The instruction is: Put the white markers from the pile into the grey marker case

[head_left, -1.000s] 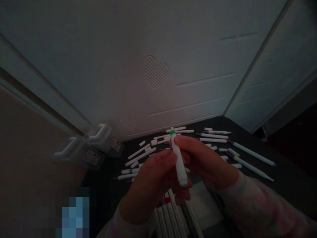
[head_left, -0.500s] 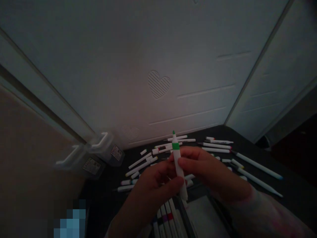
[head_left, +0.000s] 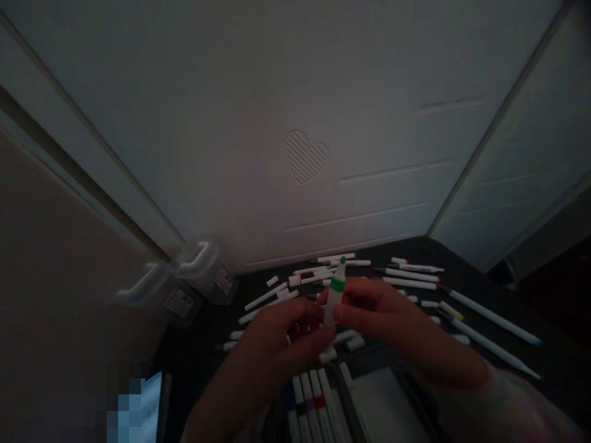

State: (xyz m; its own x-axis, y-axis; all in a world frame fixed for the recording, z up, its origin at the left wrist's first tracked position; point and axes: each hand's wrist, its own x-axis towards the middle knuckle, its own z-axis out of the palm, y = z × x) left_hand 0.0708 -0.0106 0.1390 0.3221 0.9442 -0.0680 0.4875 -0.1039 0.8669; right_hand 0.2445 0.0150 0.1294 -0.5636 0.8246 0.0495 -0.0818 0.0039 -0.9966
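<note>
One marker (head_left: 336,294), pinch-tight between left hand (head_left: 282,339) and right hand (head_left: 386,320) (green band above).

Your marker (head_left: 335,299) is white with a green band. The table (head_left: 554,351) looks black, I think. The white wall (head_left: 231,123) has a striped heart (head_left: 306,157).

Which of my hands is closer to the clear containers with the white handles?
Left. The left hand lies to the right of the clear containers, toward you; the right hand is farther right, past the green-banded marker both hands grip.
</note>
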